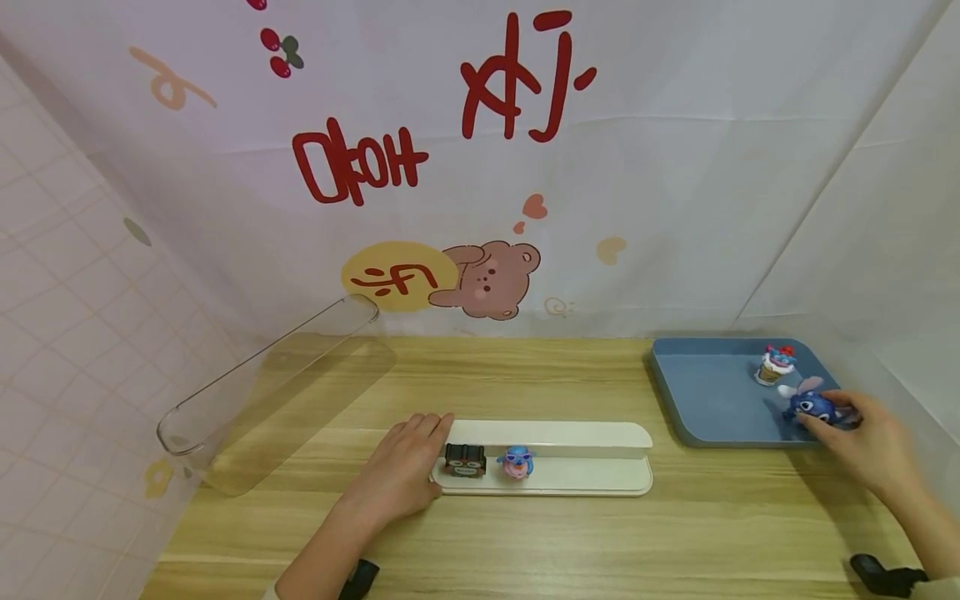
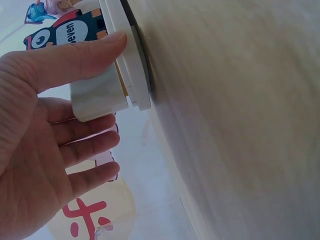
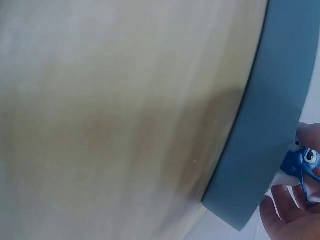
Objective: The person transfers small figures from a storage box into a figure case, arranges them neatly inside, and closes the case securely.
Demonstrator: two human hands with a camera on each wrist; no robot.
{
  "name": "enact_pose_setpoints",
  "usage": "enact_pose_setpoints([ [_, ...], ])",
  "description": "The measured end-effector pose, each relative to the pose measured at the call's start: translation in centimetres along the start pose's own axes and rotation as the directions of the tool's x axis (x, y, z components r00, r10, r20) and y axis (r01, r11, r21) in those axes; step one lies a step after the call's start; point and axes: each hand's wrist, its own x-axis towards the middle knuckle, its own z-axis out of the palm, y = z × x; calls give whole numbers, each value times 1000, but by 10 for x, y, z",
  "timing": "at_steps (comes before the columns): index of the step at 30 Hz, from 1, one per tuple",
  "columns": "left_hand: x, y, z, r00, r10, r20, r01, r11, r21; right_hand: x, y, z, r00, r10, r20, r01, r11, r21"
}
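My left hand (image 1: 406,465) grips the left end of a white two-step display base (image 1: 577,476). Its thumb presses the front edge, and the other fingers reach behind the raised step. On the lower step stand a dark owl-like block figure (image 1: 466,461), beside that hand, and a small blue figurine (image 1: 517,462) with sunglasses and a pink ring. Over the right part of the blue tray (image 1: 705,400), my right hand (image 1: 873,442) pinches a blue big-eared figurine (image 1: 813,406) between thumb and fingers. Just behind it, inside the tray, is an ice-cream-cone figurine (image 1: 776,365).
A clear plastic cover (image 1: 277,392) lies at the left, near the tiled-pattern side wall. Behind the wooden table (image 1: 525,550) hangs a white printed cloth (image 1: 660,167) with a bear and red lettering. Another white wall borders the tray's right side.
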Motion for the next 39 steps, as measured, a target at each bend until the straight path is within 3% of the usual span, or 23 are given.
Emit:
enact_pose_setpoints([
  [7,0,-1,1,1000,10,-13,-9,1000,13,-1,-3,-8,999,-4,-44,5,1000,12],
  [21,-1,0,2,1000,3,-6,-3,1000,5,-9,-29,-16,996,7,-85,-4,999,36],
  [39,0,-1,4,999,21,-29,-21,1000,17,-16,-74,-19,976,-85,-200,102,991,81],
])
